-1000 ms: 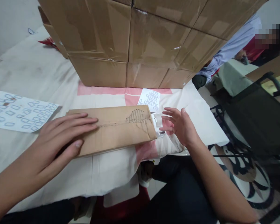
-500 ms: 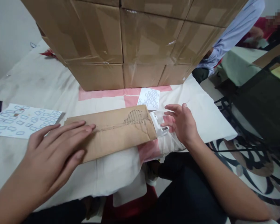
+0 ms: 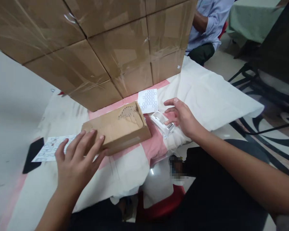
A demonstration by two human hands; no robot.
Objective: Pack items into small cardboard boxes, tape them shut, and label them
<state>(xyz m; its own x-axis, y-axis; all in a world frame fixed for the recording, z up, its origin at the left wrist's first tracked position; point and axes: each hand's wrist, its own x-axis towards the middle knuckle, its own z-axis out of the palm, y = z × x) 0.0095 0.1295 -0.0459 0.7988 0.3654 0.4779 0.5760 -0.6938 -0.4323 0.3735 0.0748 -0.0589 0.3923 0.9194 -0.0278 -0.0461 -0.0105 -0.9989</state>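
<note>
My left hand (image 3: 80, 155) rests its spread fingers on the left end of a small cardboard box (image 3: 118, 126). The box lies flat, its top torn in a patch that bares the ribbed layer. Just right of it sits a small white plastic device (image 3: 163, 123) with a little dark window; its exact kind I cannot make out. My right hand (image 3: 181, 117) is open beside the device, fingers apart, with a lower fingertip at or very near its edge. Behind the device lies a paper sheet (image 3: 149, 100) printed with small blue outlines.
A wall of stacked, taped cartons (image 3: 120, 48) stands behind the box. Another printed sheet (image 3: 48, 149) and a flat black object (image 3: 31, 157) lie at the left. A seated person (image 3: 207, 29) is beyond the cartons, and a dark chair (image 3: 274, 54) stands at the right.
The white device, earlier partly hidden at the box's right end, now shows whole and apart from it. My left hand stays on the box. The head view has shifted and tilted.
</note>
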